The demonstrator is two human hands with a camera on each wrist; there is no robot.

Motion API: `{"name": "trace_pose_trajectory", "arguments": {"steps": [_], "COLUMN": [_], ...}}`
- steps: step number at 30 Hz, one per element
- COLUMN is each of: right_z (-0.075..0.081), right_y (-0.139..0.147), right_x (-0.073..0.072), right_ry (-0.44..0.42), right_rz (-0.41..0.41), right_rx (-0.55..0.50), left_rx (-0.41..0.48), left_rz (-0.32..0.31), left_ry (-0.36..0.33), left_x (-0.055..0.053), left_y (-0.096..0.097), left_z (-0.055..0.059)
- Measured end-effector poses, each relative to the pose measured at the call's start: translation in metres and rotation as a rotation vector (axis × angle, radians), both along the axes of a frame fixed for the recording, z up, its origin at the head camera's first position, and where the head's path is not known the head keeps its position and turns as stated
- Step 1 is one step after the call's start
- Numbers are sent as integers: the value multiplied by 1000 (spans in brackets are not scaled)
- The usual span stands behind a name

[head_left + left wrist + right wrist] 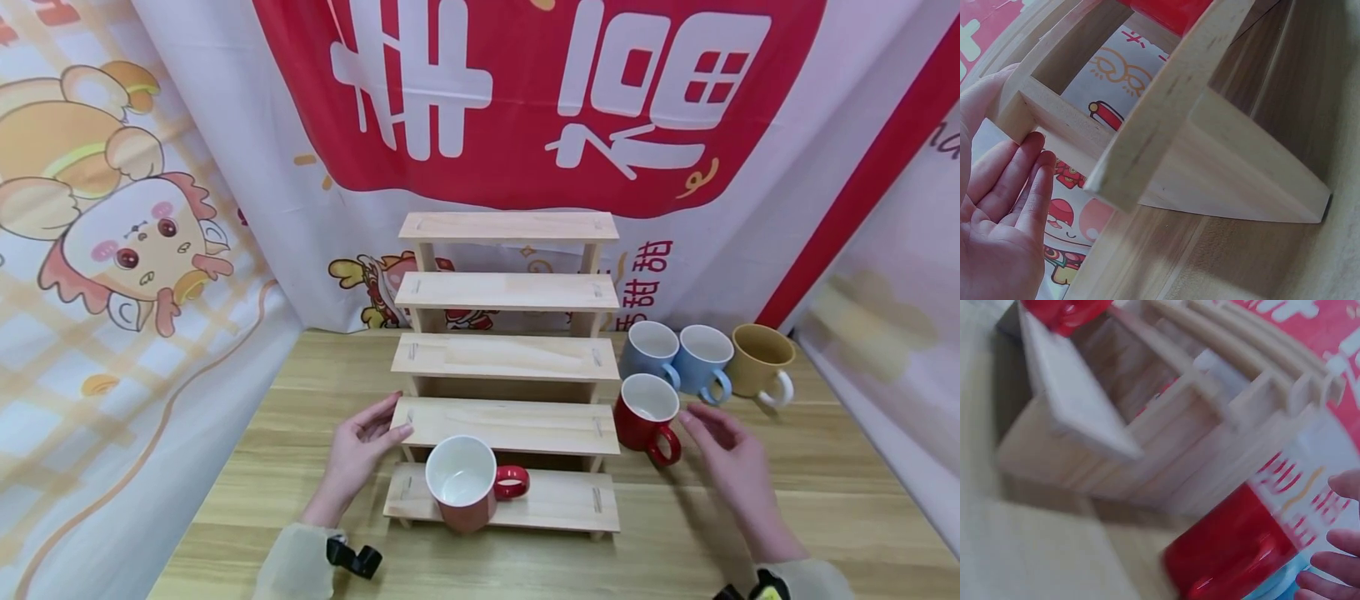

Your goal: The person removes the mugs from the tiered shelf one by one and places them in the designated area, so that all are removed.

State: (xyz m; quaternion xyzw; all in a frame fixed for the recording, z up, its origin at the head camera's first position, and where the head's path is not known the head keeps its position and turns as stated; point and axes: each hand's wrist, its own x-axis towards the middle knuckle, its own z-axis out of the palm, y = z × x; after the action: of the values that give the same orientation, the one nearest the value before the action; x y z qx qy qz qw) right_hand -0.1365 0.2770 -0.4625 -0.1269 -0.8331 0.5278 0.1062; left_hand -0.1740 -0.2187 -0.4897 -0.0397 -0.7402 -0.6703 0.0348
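Observation:
A stepped wooden shelf rack (pixel 506 425) stands in the middle of the table. My left hand (pixel 362 446) holds the left end of its second step from the bottom, thumb over the board and fingers below; the left wrist view shows the fingers (pixel 1038 169) against the wood. On the lowest step sits a red mug (pixel 465 492), white inside, handle to the right. Another red mug (pixel 637 425) stands on the table at the rack's right side. Beside its handle, my right hand (pixel 731 458) has loosely bent fingers and holds nothing; in the right wrist view the fingers (pixel 1338 565) are spread.
Behind the table mug, a grey-blue mug (pixel 645 350), a light blue mug (pixel 702 358) and a tan mug (pixel 757 358) with a white handle stand in a row. A printed cloth (pixel 322 242) hangs behind the rack, and more cloth flanks the table (pixel 300 392).

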Motion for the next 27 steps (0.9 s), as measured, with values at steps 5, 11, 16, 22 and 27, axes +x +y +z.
{"name": "trace_pose_trajectory", "arguments": {"steps": [5, 11, 16, 22, 27], "right_z": [35, 73, 87, 83, 73], "right_y": [-5, -29, -59, -93, -116], "right_x": [0, 7, 12, 15, 18], "right_ry": [117, 172, 256, 228, 136], "right_rz": [6, 123, 287, 498, 603], "right_rx": [18, 22, -1, -69, -58], "left_rx": [13, 1, -2, 8, -3], "left_rz": [-9, -4, -7, -9, -2], "left_ry": [0, -3, -7, -9, -17], "left_x": [0, 0, 0, 1, 1], "left_y": [0, 0, 0, -1, -1], "left_z": [0, 1, 1, 1, 0]}}
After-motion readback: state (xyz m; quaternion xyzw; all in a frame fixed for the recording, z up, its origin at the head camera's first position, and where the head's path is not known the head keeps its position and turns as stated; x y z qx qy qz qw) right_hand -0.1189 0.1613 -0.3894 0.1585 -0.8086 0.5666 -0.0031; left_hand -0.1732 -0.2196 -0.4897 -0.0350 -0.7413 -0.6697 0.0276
